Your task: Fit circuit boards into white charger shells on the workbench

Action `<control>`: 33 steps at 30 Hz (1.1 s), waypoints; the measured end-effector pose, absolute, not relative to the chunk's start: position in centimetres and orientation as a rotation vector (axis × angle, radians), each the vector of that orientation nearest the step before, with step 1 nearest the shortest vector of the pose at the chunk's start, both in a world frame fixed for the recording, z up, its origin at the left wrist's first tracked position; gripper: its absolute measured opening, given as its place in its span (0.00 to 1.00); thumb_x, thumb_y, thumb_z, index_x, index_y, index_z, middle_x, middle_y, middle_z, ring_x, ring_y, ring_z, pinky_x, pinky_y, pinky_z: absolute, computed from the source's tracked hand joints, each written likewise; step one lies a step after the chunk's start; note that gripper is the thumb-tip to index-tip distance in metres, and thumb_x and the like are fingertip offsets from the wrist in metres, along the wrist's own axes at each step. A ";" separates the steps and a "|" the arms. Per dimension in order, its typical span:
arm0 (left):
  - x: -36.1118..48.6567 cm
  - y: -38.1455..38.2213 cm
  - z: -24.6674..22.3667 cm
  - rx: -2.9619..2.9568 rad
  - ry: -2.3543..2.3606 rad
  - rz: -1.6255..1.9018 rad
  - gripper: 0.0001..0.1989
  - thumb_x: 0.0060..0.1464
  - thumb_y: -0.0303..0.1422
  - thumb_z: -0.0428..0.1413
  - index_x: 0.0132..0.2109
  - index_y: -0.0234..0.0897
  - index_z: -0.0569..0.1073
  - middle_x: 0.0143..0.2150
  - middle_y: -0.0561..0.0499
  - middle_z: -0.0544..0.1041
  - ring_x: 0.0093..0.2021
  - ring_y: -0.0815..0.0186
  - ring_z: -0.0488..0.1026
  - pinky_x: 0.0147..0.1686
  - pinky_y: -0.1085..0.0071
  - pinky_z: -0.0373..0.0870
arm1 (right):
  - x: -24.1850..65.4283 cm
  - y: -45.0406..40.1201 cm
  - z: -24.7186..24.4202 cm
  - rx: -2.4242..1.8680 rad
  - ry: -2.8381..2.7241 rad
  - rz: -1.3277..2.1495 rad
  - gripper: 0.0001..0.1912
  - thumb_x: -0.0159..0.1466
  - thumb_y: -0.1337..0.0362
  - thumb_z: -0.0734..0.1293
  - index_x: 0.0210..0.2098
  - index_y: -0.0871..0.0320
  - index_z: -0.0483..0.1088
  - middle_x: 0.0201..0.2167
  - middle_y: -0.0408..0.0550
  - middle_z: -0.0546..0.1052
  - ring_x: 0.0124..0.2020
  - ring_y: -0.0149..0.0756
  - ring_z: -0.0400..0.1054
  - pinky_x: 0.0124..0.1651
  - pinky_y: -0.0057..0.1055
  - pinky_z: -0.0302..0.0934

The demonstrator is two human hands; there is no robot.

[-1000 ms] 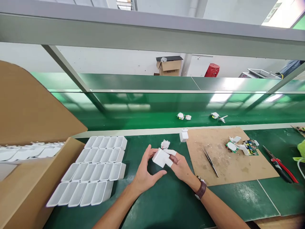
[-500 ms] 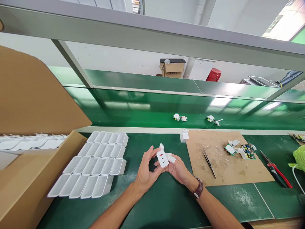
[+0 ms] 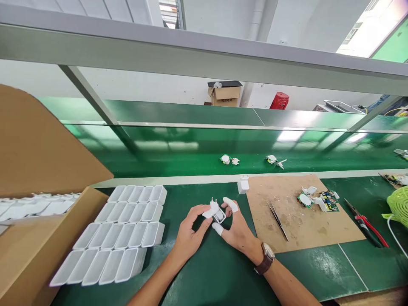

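Note:
Both hands meet over the green bench around a small white charger housing (image 3: 220, 216), its open side now facing up toward me. A white plug piece (image 3: 210, 211) with two pins stands out at its left. My left hand (image 3: 190, 231) is closed, thumb and fingers pinching the plug piece and housing edge. My right hand (image 3: 239, 231), with white covers on thumb and forefinger, holds the housing's right side; its forefinger is lifted clear and its curled fingers touch the edge. What lies inside the housing is too small to tell.
Rows of empty white cases (image 3: 117, 233) stand left, beside an open cardboard box (image 3: 63, 242). On the right, a brown board (image 3: 267, 238) bears tweezers (image 3: 278, 221) and circuit boards (image 3: 330, 200); pliers (image 3: 366, 223) lie beyond. A white block (image 3: 243, 185) stands behind my hands.
The charger housing has been turned over: its port face showed before, its open side shows now. My right forefinger and thumb have spread apart. The view has shifted slightly.

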State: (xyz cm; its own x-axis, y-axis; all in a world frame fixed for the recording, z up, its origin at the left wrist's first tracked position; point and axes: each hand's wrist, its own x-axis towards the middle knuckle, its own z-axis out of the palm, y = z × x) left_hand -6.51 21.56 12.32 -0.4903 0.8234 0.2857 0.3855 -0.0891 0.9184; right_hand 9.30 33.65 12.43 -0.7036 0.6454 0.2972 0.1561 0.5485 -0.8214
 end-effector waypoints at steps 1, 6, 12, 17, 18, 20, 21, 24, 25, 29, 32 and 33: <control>-6.7 21.6 12.4 1.366 1.797 1.612 0.10 0.65 0.38 0.59 0.51 0.43 0.78 0.56 0.43 0.80 0.57 0.55 0.78 0.58 0.54 0.75 | 9.2 33.8 12.4 -0.646 -2.217 1.174 0.43 0.60 0.65 0.73 0.69 0.57 0.52 0.46 0.52 0.72 0.38 0.38 0.68 0.45 0.42 0.72; -6.7 22.0 13.4 1.656 1.597 1.504 0.08 0.57 0.34 0.67 0.44 0.42 0.80 0.60 0.41 0.79 0.63 0.49 0.74 0.60 0.46 0.74 | 8.9 34.3 12.8 -0.579 -2.265 1.624 0.53 0.56 0.68 0.75 0.74 0.53 0.47 0.55 0.54 0.75 0.46 0.41 0.73 0.50 0.42 0.71; -5.6 22.1 14.3 1.806 1.827 1.539 0.05 0.59 0.30 0.63 0.43 0.42 0.79 0.54 0.43 0.81 0.49 0.58 0.82 0.49 0.59 0.82 | 8.8 34.1 13.2 -0.678 -2.330 1.535 0.54 0.54 0.69 0.74 0.75 0.54 0.48 0.55 0.53 0.76 0.47 0.44 0.74 0.52 0.43 0.69; -5.7 22.1 15.2 1.996 1.898 1.460 0.08 0.59 0.27 0.61 0.46 0.42 0.78 0.53 0.43 0.81 0.48 0.59 0.82 0.49 0.62 0.83 | 8.8 33.9 13.6 -0.633 -2.341 1.511 0.52 0.55 0.70 0.72 0.74 0.54 0.48 0.50 0.51 0.78 0.44 0.43 0.75 0.48 0.40 0.70; -5.8 22.1 15.3 2.026 1.874 1.426 0.08 0.59 0.27 0.61 0.46 0.42 0.78 0.54 0.43 0.81 0.49 0.59 0.83 0.49 0.62 0.83 | 8.9 33.9 13.6 -0.639 -2.343 1.510 0.52 0.55 0.70 0.72 0.74 0.54 0.48 0.50 0.51 0.77 0.44 0.43 0.75 0.48 0.40 0.70; -6.2 22.0 15.6 2.062 1.822 1.342 0.07 0.61 0.27 0.61 0.45 0.42 0.79 0.57 0.43 0.80 0.50 0.58 0.82 0.51 0.61 0.82 | 8.9 33.9 13.7 -0.649 -2.339 1.502 0.51 0.56 0.68 0.73 0.74 0.54 0.48 0.51 0.52 0.77 0.44 0.44 0.75 0.49 0.41 0.70; -6.4 22.0 15.8 2.066 1.806 1.293 0.06 0.61 0.28 0.61 0.45 0.42 0.79 0.58 0.42 0.79 0.52 0.57 0.82 0.52 0.60 0.82 | 9.0 33.9 13.6 -0.644 -2.333 1.501 0.51 0.56 0.68 0.73 0.74 0.54 0.48 0.52 0.53 0.76 0.45 0.44 0.75 0.49 0.42 0.70; -6.7 21.9 16.1 2.029 1.818 1.144 0.02 0.61 0.32 0.62 0.42 0.42 0.79 0.60 0.41 0.78 0.54 0.55 0.81 0.52 0.58 0.81 | 9.1 33.9 13.0 -0.599 -2.332 1.486 0.52 0.57 0.67 0.74 0.74 0.53 0.47 0.54 0.54 0.75 0.47 0.45 0.74 0.51 0.42 0.70; -6.8 21.9 16.1 2.009 1.834 1.101 0.02 0.61 0.33 0.62 0.41 0.42 0.79 0.60 0.42 0.78 0.54 0.55 0.81 0.52 0.59 0.81 | 9.1 33.9 12.7 -0.584 -2.338 1.469 0.52 0.56 0.67 0.75 0.74 0.53 0.47 0.55 0.54 0.74 0.48 0.45 0.74 0.51 0.42 0.70; -7.7 22.9 16.2 1.998 1.918 0.987 0.04 0.62 0.36 0.61 0.39 0.42 0.78 0.56 0.45 0.80 0.51 0.57 0.82 0.49 0.61 0.81 | 9.2 33.5 11.9 -0.644 -2.313 1.301 0.47 0.56 0.64 0.77 0.70 0.55 0.53 0.58 0.57 0.69 0.40 0.39 0.73 0.43 0.40 0.71; -9.3 25.3 16.9 2.031 2.012 0.999 0.05 0.60 0.38 0.61 0.39 0.43 0.79 0.55 0.44 0.80 0.54 0.54 0.80 0.52 0.57 0.79 | 9.4 33.2 11.9 -0.733 -2.337 1.098 0.31 0.60 0.61 0.75 0.59 0.57 0.63 0.51 0.52 0.70 0.30 0.33 0.67 0.35 0.37 0.69; -9.7 26.5 17.3 2.031 2.020 1.010 0.05 0.60 0.38 0.61 0.39 0.43 0.79 0.55 0.44 0.80 0.56 0.52 0.79 0.54 0.55 0.78 | 9.5 33.1 12.0 -0.716 -2.378 1.019 0.25 0.62 0.61 0.74 0.56 0.58 0.65 0.48 0.51 0.71 0.30 0.34 0.68 0.35 0.37 0.69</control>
State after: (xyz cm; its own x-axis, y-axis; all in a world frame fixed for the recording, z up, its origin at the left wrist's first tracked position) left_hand -9.73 26.48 17.27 -0.1025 0.9217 0.3741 0.8523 -0.1125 0.5108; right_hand 9.48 33.11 11.98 -0.7621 0.6162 0.1990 0.2808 0.5914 -0.7559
